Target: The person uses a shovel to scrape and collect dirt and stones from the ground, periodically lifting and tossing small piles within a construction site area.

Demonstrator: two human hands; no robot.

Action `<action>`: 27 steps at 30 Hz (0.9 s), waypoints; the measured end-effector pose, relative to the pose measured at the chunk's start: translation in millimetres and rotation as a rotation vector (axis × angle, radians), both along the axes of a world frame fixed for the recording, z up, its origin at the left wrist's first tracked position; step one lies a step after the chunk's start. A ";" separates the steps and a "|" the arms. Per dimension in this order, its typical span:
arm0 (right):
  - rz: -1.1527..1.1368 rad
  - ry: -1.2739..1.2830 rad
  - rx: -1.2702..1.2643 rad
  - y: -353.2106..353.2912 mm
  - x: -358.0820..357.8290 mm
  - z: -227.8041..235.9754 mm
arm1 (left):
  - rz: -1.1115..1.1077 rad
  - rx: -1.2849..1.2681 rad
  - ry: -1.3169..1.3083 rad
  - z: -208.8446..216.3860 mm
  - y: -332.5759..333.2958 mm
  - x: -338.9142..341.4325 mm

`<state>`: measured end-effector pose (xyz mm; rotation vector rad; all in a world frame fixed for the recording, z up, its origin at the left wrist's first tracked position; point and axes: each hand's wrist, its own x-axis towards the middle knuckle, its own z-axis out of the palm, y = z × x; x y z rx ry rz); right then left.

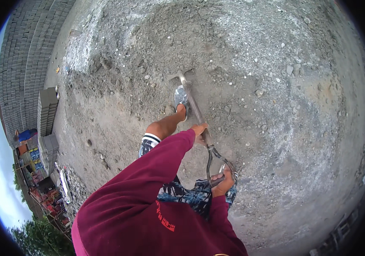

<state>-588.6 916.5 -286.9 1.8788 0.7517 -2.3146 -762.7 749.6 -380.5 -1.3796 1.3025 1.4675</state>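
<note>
A shovel [194,104] with a wooden shaft slants across the middle of the head view. Around the lower part of its shaft is my left hand [199,129], fingers closed. My right hand [224,182] is wrapped round the grip of the dark D-shaped handle [210,164], nearer my body. At the far end, the shoulders of the metal blade [181,75] show at the gravelly soil [233,94]; the rest of the blade seems sunk in it. My shod foot [181,96] is just behind the blade, close beside the shaft.
Loose grey gravel with scattered stones [259,92] spreads all round, rising into a heap [169,30] ahead. Tall stacks of grey blocks [33,64] stand at left, with a smaller stack [46,111] nearer. A person in blue [26,135] is by them, beside colourful clutter [50,196].
</note>
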 end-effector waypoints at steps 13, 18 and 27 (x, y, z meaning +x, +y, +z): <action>-0.029 -0.343 0.286 -56.3 -21.2 37.5 | 0.165 -0.165 -0.054 -104.1 -97.0 -103.1; 0.015 -0.263 0.217 -75.3 -47.5 44.9 | 0.244 -0.189 0.088 -34.3 -130.0 -164.5; 0.143 0.100 0.069 -33.5 -71.2 112.2 | 0.439 -0.291 0.491 174.6 -156.8 -185.8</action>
